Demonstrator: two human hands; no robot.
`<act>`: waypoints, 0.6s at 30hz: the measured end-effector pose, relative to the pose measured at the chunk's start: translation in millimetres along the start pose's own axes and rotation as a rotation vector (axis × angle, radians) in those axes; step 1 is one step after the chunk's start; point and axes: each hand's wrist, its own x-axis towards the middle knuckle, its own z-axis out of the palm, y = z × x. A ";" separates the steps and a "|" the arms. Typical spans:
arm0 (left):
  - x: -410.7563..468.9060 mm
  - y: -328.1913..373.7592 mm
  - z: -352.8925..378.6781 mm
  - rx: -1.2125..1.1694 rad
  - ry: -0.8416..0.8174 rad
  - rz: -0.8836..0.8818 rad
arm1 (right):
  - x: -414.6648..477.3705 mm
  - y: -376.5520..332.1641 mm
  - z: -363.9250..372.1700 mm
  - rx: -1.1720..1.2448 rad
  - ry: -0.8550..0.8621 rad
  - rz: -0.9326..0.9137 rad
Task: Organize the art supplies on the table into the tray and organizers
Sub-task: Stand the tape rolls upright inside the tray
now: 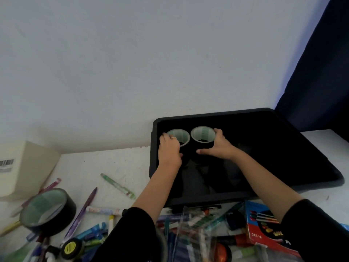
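Tray [283,148] at the tabletop's [113,163] far edge is barely getting filled. Left hand [169,148] is gripping the left tape roll [180,136] and right hand [219,146] is gripping the right tape roll [203,132], both in its far-left corner. Big tape roll [47,208], green pen [118,186] and red-and-blue box [264,229] are waiting outside, so I'd say most is left.

Tape rolls [203,132] crowd the tray [283,148] far left; its right lies free.

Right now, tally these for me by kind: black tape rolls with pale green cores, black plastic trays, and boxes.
Black tape rolls with pale green cores: 3, two in the tray, one on the table at
Black plastic trays: 1
Boxes: 2, cream, red and blue
Total: 6
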 end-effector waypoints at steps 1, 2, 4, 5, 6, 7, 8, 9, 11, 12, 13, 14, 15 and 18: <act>1.4 0.2 -0.2 0.025 0.005 0.004 | 0.2 0.9 1.2 -0.034 0.030 -0.035; 2.3 1.0 -0.1 0.036 0.003 0.006 | 0.3 1.4 1.4 -0.052 0.058 -0.065; 3.3 2.7 0.7 0.040 -0.003 0.001 | -0.3 0.1 -0.3 -0.072 0.106 -0.100; 3.5 3.7 1.3 0.037 0.005 0.002 | -0.6 -1.3 -2.2 -0.071 0.123 -0.102; 3.7 4.3 1.7 0.034 0.019 0.006 | -1.0 -3.2 -3.8 -0.068 0.134 -0.102; 4.2 4.6 2.2 0.031 0.036 0.010 | -1.1 -5.0 -4.7 -0.068 0.140 -0.100; 4.8 4.6 3.1 0.027 0.046 0.016 | -0.8 -6.0 -5.0 -0.070 0.142 -0.100; 5.2 4.5 4.4 0.028 0.048 0.020 | -0.5 -6.9 -4.8 -0.075 0.140 -0.104; 6.5 5.4 7.5 0.056 0.037 0.018 | 0.5 -7.2 -4.3 -0.082 0.132 -0.125; 6.9 6.4 9.3 0.081 0.032 0.014 | 0.3 -6.8 -4.0 -0.087 0.126 -0.138; 7.3 7.6 10.9 0.106 0.032 0.012 | 0.3 -6.4 -3.7 -0.099 0.123 -0.152; 7.5 8.7 12.2 0.128 0.028 0.011 | 0.0 -6.3 -3.5 -0.114 0.119 -0.168; 7.4 9.3 13.0 0.147 0.020 0.011 | -0.2 -6.2 -3.3 -0.131 0.113 -0.176; 7.4 8.1 13.9 0.181 0.005 0.020 | -0.1 -6.2 -2.8 -0.160 0.093 -0.156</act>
